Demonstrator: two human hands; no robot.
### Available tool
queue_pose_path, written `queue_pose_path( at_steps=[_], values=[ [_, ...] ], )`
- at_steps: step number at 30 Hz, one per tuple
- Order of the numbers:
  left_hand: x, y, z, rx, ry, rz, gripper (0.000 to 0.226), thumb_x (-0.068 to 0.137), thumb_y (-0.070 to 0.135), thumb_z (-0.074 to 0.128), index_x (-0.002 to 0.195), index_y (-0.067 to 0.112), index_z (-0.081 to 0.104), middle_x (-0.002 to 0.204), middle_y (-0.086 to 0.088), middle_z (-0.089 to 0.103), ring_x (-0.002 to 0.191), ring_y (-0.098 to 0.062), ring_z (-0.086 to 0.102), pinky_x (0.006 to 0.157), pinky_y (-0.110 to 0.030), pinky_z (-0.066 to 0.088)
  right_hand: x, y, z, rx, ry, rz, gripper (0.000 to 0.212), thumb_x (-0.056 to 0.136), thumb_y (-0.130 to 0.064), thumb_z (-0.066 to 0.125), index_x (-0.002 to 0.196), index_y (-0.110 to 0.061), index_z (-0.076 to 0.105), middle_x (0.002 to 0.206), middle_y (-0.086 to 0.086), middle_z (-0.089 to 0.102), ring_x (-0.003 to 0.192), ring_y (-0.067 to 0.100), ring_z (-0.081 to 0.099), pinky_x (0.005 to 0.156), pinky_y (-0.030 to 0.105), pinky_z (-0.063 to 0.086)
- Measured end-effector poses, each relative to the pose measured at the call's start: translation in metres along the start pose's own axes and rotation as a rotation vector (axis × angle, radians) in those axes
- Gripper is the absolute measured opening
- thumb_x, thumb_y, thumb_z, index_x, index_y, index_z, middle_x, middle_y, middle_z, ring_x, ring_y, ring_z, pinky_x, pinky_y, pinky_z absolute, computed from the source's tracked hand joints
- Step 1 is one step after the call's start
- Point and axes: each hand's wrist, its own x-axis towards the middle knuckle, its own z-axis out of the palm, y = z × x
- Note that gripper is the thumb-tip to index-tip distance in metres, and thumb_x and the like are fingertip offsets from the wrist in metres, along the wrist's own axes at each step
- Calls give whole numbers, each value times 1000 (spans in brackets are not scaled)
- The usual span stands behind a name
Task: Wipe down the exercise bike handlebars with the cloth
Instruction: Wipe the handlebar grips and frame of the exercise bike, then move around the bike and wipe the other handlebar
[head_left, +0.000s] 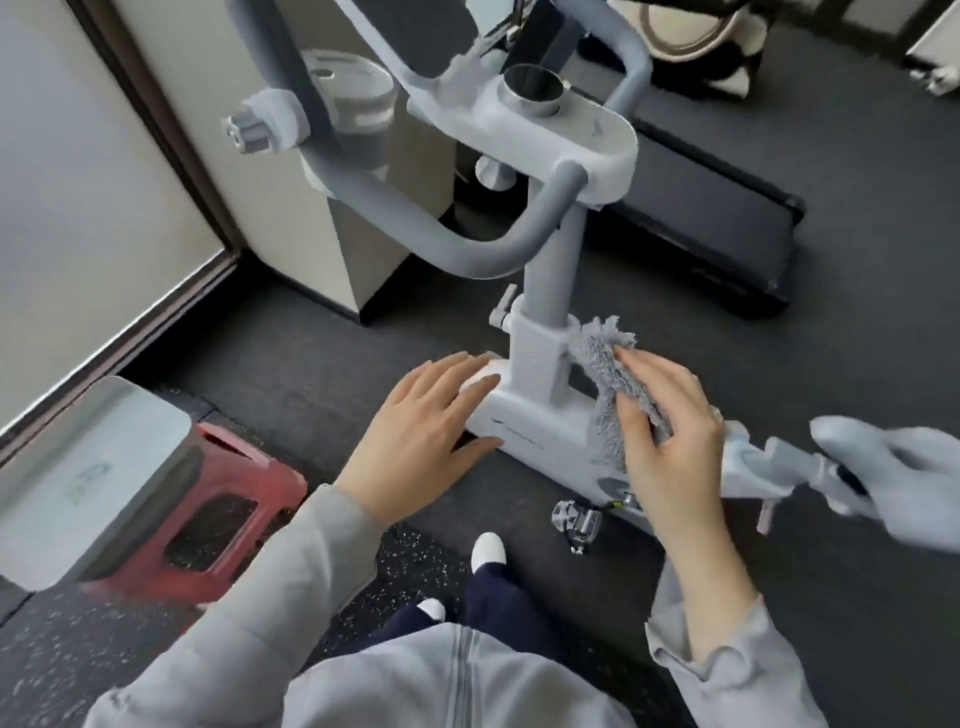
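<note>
Grey sleeves reach forward. The left hand (431, 415) lies flat on the front end of the bike's lower frame (540, 421), fingers straight and spread, grip apart. The right hand (670, 426) has its grip clamped on the grey cloth (602, 364), pressed beside the base of the upright post (545, 291). Farther off, the handlebars (457, 244) loop above, untouched and cut off at the top edge. The seat (893, 467) is blurred.

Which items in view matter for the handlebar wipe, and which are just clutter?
Job:
- cloth, gripped by right hand
- handlebars
- left hand, resting on bike frame

Lying about:
- red stool
- treadmill
- pedal
</note>
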Motion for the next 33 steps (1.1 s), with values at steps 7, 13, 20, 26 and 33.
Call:
queue_pose_path(
  at_steps=[7, 13, 20, 26, 33],
  values=[
    [-57, 3, 78, 44, -548, -9, 69, 90, 54, 42, 146, 19, 22, 156, 2, 21, 145, -17, 14, 118, -38, 13, -115, -5, -22, -68, 72, 245, 37, 85, 8, 59, 119, -7, 62, 116, 6, 61, 113, 24, 56, 102, 28, 41],
    [-93, 5, 121, 126, -888, 8, 68, 92, 54, 39, 147, 21, 19, 156, 2, 19, 145, -18, 12, 119, -38, 16, -185, -14, -47, -85, 160, 409, 38, 85, 7, 59, 119, -9, 63, 117, 4, 61, 114, 17, 56, 103, 19, 40],
    [-111, 39, 139, 168, -937, 48, 65, 92, 53, 39, 147, 22, 21, 156, 2, 20, 144, -17, 15, 118, -37, 16, -255, -6, -83, -95, 298, 535, 39, 84, 8, 60, 118, -10, 63, 113, -3, 60, 110, 13, 57, 99, 11, 38],
    [-124, 102, 158, 230, -1014, 73, 65, 93, 53, 37, 146, 20, 21, 156, 1, 20, 144, -18, 15, 117, -39, 18, -323, 10, -142, -137, 387, 580, 38, 83, 7, 60, 118, -10, 64, 112, -13, 56, 109, 15, 58, 99, 12, 39],
    [-163, 223, 196, 253, -1077, 216, 62, 93, 53, 38, 145, 22, 26, 156, 3, 21, 143, -18, 18, 115, -39, 21, -427, 33, -228, -167, 519, 697, 38, 83, 6, 60, 117, -10, 64, 114, -3, 60, 109, 13, 57, 99, 11, 38]
  ],
)
